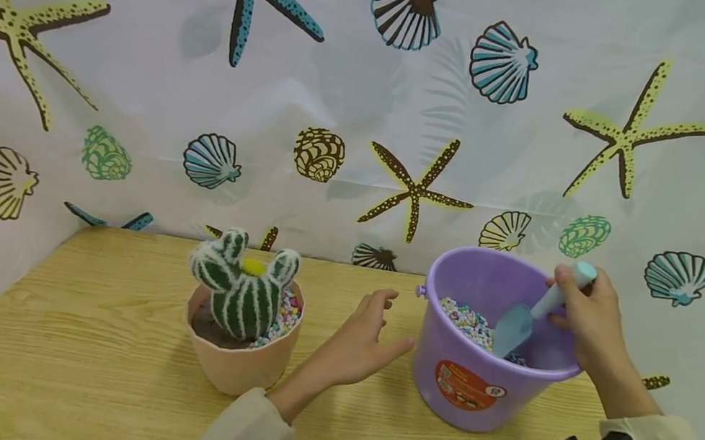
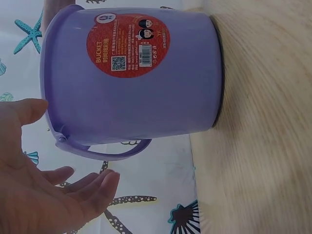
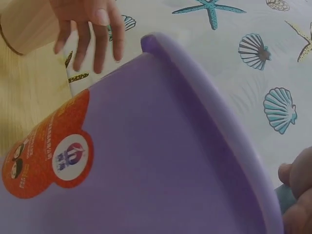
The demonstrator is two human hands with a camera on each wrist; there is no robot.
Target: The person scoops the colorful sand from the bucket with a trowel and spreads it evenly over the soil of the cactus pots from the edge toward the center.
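My right hand (image 1: 592, 323) grips the handle of a pale blue toy shovel (image 1: 515, 327), tilted down into a purple bucket (image 1: 471, 386). The blade meets a layer of small multicoloured pebbles (image 1: 466, 321) inside, its tip partly hidden by the near rim. My left hand (image 1: 364, 345) hovers left of the bucket, holding nothing, with thumb and fingers spread apart toward the rim. In the left wrist view the thumb overlaps the rim's edge, and the bucket's handle (image 2: 109, 156) hangs down its side.
To the left stands a peach pot (image 1: 238, 367) with a knitted green cactus (image 1: 244, 309), dark brown filling and some coloured pebbles at its right side. Both containers rest on a wood-grain table (image 1: 85, 335). Behind it hangs a white cloth (image 1: 340, 95) printed with shells and starfish.
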